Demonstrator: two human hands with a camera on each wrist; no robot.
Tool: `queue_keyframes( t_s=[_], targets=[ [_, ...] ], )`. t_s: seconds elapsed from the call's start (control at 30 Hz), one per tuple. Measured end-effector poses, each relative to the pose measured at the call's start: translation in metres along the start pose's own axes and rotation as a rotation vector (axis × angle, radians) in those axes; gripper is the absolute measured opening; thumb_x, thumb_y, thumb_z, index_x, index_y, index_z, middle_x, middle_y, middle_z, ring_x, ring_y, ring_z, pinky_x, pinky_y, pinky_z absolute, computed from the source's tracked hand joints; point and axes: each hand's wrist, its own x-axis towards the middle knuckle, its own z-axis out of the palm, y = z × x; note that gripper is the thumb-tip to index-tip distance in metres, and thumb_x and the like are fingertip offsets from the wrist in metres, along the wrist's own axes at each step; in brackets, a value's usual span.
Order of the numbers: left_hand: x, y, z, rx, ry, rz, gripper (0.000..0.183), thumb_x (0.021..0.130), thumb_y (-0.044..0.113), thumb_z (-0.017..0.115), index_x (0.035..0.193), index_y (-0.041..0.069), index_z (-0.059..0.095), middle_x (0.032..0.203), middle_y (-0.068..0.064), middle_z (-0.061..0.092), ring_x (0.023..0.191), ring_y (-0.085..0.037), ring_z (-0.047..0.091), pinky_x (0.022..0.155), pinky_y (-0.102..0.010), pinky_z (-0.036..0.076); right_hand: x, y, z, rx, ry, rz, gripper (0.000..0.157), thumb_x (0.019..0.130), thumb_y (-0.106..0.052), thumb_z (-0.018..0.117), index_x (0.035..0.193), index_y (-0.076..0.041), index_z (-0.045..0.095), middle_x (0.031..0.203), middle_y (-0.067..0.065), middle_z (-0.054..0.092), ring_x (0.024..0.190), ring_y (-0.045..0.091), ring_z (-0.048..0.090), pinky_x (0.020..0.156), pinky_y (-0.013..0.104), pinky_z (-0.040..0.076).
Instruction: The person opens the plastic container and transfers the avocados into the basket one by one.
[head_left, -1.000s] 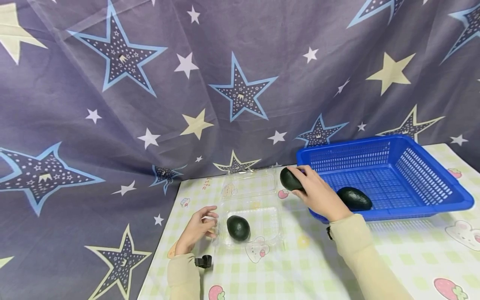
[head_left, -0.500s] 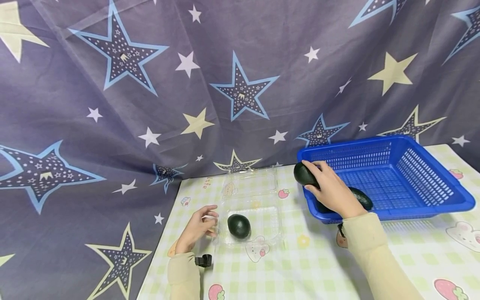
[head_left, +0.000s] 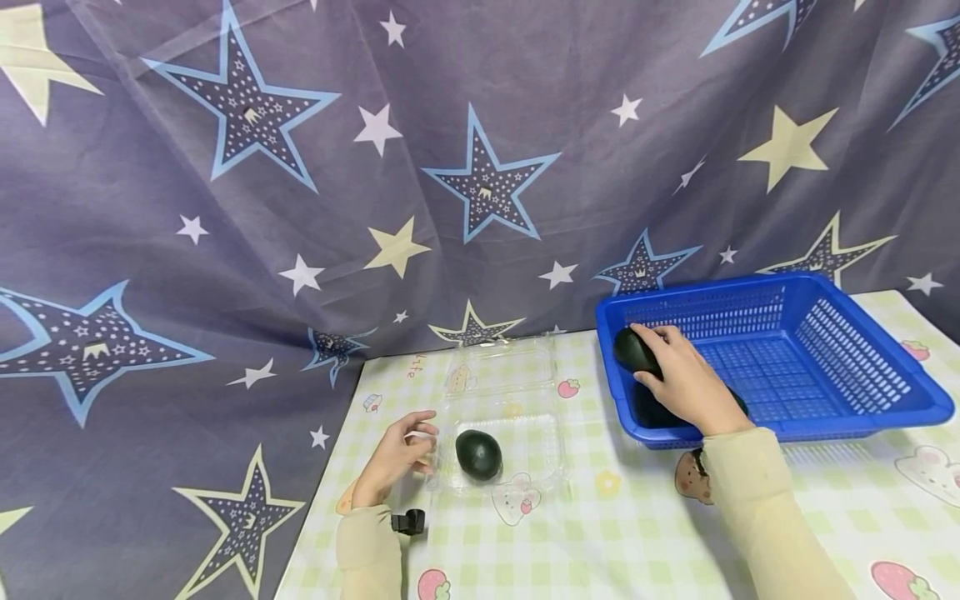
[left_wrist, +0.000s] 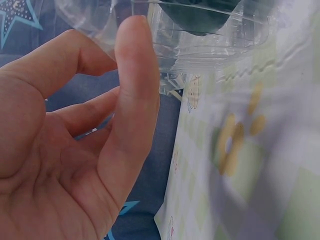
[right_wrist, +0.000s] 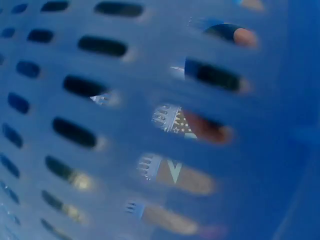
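In the head view my right hand grips a dark green avocado over the left end of the blue plastic basket. Partly hidden under that hand, dark avocado shapes lie in the basket. Its slotted wall fills the right wrist view; bits of skin show through the slots. My left hand lies by the left edge of a clear plastic clamshell, fingers loosely bent. In the left wrist view a fingertip overlaps the clamshell's rim; contact is unclear. One avocado sits inside the clamshell.
The clamshell's lid is folded back toward the curtain. A checked cloth with cartoon prints covers the table. A star-patterned curtain hangs right behind the table.
My right hand has moved right, carrying the avocado from beside the clamshell lid to over the basket's left end. My left hand and the avocado in the clamshell have stayed put.
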Motion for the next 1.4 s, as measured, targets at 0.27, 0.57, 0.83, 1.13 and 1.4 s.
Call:
queue_keyframes(
  t_s=[0.27,0.57,0.83,1.13,1.4],
  targets=[
    [-0.001,-0.001,0.0,0.002,0.002,-0.003,0.056,0.088,-0.004,0.055,0.144,-0.004,0.044,0.121,-0.028,0.052,0.084,-0.023,0.059,0.059,-0.035,0.064,-0.001,0.004,0.002,0.004,-0.029,0.024,0.069,0.092,-0.011,0.068,0.153,-0.005,0.036,0.135,0.033,0.042,0.114,0.048,0.049,0.079,0.06,0.053],
    [0.002,0.001,0.0,0.008,-0.009,0.015,0.056,0.089,-0.004,0.055,0.144,-0.004,0.044,0.12,-0.027,0.052,0.082,-0.021,0.059,0.058,-0.034,0.064,0.0,0.012,0.007,0.01,-0.064,0.083,0.068,0.093,-0.014,0.068,0.152,-0.003,0.035,0.134,0.033,0.043,0.111,0.048,0.051,0.077,0.061,0.052],
    [0.001,0.002,0.001,0.008,-0.008,0.009,0.056,0.089,-0.004,0.054,0.144,-0.004,0.044,0.121,-0.028,0.051,0.081,-0.02,0.059,0.057,-0.034,0.063,0.001,0.017,0.014,-0.01,-0.057,0.095,0.062,0.092,-0.017,0.069,0.144,0.003,0.044,0.133,0.036,0.046,0.115,0.053,0.05,0.09,0.068,0.047],
    [-0.001,0.002,0.0,0.01,-0.017,0.009,0.056,0.09,-0.004,0.054,0.145,-0.004,0.043,0.121,-0.028,0.051,0.081,-0.019,0.059,0.058,-0.035,0.064,0.002,0.021,0.018,-0.037,-0.062,0.101,0.047,0.093,-0.015,0.067,0.132,0.009,0.055,0.128,0.035,0.052,0.117,0.054,0.051,0.096,0.069,0.045],
    [0.0,0.0,-0.001,0.012,-0.008,0.009,0.056,0.089,-0.003,0.054,0.144,-0.005,0.044,0.119,-0.026,0.052,0.079,-0.018,0.059,0.057,-0.034,0.064,0.002,0.018,0.018,-0.041,-0.093,0.128,0.049,0.094,-0.017,0.065,0.134,0.009,0.053,0.13,0.035,0.051,0.118,0.054,0.05,0.094,0.069,0.046]
  ],
)
